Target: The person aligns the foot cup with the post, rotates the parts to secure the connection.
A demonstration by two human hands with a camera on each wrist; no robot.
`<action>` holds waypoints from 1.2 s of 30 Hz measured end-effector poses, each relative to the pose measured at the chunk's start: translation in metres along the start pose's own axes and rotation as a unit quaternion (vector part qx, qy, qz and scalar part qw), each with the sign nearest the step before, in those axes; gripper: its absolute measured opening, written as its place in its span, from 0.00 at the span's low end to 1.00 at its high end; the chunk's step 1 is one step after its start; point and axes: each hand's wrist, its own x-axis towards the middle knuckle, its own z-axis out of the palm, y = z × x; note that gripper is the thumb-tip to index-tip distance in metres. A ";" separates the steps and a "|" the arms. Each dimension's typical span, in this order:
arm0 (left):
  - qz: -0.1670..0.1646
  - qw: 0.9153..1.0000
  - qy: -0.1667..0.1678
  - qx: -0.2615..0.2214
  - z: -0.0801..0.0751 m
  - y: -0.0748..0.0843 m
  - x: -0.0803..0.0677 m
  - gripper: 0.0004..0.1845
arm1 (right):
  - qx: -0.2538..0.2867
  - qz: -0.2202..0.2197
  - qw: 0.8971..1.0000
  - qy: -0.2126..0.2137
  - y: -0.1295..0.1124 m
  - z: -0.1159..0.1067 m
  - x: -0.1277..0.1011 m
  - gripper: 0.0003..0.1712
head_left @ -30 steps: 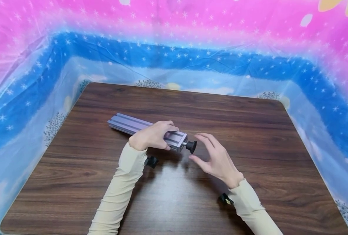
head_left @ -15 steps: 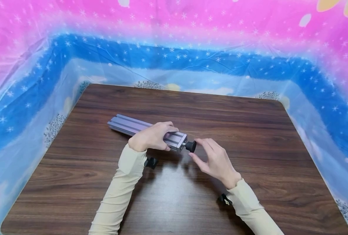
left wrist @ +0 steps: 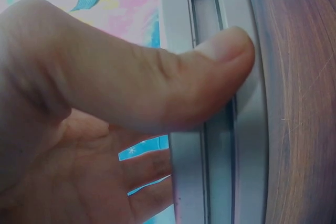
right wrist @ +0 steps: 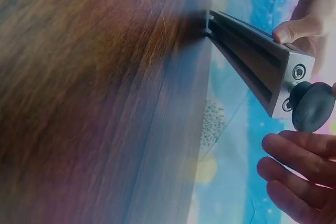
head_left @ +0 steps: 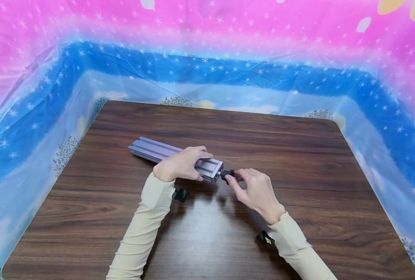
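- A dark wood-grain table (head_left: 298, 163) carried the work, ringed by blue and pink starry plastic sheeting (head_left: 228, 46).
- The left hand (head_left: 179, 165) gripped the grey slotted aluminium bar (head_left: 151, 149), raised at its right end.
- The right hand (head_left: 254, 190) pinched the round black knob (head_left: 227, 174) on that end.

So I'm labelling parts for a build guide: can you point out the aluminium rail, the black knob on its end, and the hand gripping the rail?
aluminium rail (head_left: 151, 149), head view, bare top face.
black knob (right wrist: 313, 106), right wrist view, round head.
left hand (head_left: 179, 165), head view, back of hand.
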 end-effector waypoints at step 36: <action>-0.009 1.000 -0.008 0.000 -0.001 -0.001 0.001 0.32 | 0.002 -0.042 0.999 0.022 0.002 0.002 0.000 0.24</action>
